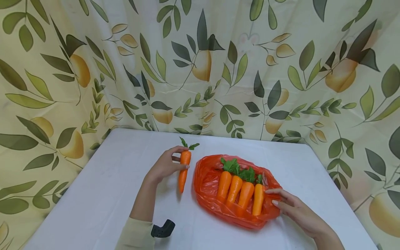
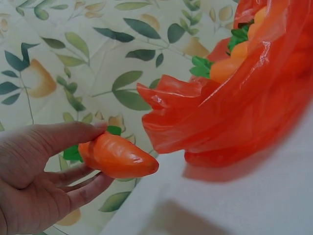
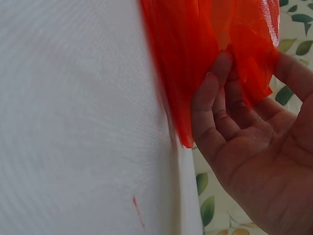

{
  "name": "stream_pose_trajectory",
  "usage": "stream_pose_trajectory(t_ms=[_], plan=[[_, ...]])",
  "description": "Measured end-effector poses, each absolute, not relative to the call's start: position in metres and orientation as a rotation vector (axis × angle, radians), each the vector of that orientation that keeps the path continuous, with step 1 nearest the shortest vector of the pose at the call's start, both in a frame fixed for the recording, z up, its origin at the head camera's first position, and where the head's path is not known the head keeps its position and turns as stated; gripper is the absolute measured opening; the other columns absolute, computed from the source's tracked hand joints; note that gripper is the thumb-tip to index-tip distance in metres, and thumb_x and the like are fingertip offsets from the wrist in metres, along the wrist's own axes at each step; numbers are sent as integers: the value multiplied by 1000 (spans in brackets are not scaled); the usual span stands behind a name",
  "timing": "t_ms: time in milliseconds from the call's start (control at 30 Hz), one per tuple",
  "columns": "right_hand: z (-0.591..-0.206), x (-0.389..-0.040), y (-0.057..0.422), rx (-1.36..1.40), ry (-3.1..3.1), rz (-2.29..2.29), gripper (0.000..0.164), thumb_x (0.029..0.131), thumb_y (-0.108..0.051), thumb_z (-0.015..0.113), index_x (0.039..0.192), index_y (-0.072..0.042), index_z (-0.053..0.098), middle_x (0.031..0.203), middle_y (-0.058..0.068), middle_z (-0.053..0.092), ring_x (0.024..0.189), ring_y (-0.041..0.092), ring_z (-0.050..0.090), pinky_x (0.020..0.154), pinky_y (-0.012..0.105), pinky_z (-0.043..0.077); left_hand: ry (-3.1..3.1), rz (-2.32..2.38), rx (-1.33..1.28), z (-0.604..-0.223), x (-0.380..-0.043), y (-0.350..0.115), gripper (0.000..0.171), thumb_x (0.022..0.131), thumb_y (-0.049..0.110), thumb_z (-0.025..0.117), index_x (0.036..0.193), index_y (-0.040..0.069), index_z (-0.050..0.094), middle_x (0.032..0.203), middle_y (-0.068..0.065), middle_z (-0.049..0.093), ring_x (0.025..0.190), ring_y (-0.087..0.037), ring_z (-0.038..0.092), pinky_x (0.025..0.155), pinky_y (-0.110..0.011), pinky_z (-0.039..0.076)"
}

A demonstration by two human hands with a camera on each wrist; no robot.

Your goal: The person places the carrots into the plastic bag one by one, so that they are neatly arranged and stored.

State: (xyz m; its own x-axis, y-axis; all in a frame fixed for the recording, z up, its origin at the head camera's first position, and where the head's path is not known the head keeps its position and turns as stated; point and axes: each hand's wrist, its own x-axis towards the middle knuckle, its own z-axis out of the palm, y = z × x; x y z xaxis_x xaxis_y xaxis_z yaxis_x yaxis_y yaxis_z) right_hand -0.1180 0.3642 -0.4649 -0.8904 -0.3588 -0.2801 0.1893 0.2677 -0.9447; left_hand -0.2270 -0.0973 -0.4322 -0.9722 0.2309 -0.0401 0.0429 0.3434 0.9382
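My left hand (image 1: 167, 163) holds an orange carrot (image 1: 185, 161) with a green leafy top between thumb and fingers, its tip pointing down, left of the red plastic bag (image 1: 215, 211). The left wrist view shows this carrot (image 2: 120, 159) tip-on, apart from the bag. Several more carrots (image 1: 235, 189) lie side by side in the open bag, leaves (image 1: 231, 166) toward the far rim, lower ends partly behind the red film. At the bag's right edge, my right hand (image 1: 295, 206) grips the rim; the film (image 3: 190, 73) lies between its thumb and curled fingers in the right wrist view.
Everything rests on a white-covered table (image 1: 103, 194). A curtain (image 1: 200, 104) printed with leaves and fruit hangs behind the table and along its sides. A black wrist device (image 1: 164, 229) sits at the left sleeve. The right wrist view shows a small red mark (image 3: 138, 211) on the white surface.
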Motion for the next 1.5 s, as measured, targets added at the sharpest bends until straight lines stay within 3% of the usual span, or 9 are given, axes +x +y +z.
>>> stream_pose_trajectory(t_ms=[400, 933, 1333, 1500], plan=[[-467, -119, 366, -161, 2106, -1670, 42, 109, -18, 52, 149, -3, 49, 154, 23, 34, 114, 17, 60, 93, 36, 56, 2454, 1679, 347, -414, -231, -85, 56, 85, 9, 86, 135, 24, 66, 130, 1, 61, 115, -27, 60, 85, -42, 55], [-467, -119, 364, -157, 2115, -1665, 42, 109, -18, 53, 148, -3, 49, 156, 25, 31, 114, 17, 60, 93, 36, 56, 2334, 1731, 467, -399, -232, -43, 55, 87, 5, 83, 136, 20, 65, 133, -1, 59, 117, -30, 57, 85, -39, 58], [-464, -118, 365, -166, 2123, -1671, 42, 109, -20, 54, 148, -3, 50, 155, 23, 32, 114, 17, 59, 92, 36, 56, 2253, 1804, 516, -396, -232, -13, 56, 86, 2, 83, 135, 21, 65, 131, 1, 58, 118, -29, 55, 84, -40, 59], [-464, -117, 366, -189, 2128, -1673, 42, 109, -19, 54, 148, -3, 50, 151, 18, 38, 114, 17, 59, 92, 36, 56, 2274, 1749, 531, -402, -231, 4, 56, 86, -1, 82, 134, 21, 65, 130, 4, 59, 117, -25, 57, 87, -36, 58]])
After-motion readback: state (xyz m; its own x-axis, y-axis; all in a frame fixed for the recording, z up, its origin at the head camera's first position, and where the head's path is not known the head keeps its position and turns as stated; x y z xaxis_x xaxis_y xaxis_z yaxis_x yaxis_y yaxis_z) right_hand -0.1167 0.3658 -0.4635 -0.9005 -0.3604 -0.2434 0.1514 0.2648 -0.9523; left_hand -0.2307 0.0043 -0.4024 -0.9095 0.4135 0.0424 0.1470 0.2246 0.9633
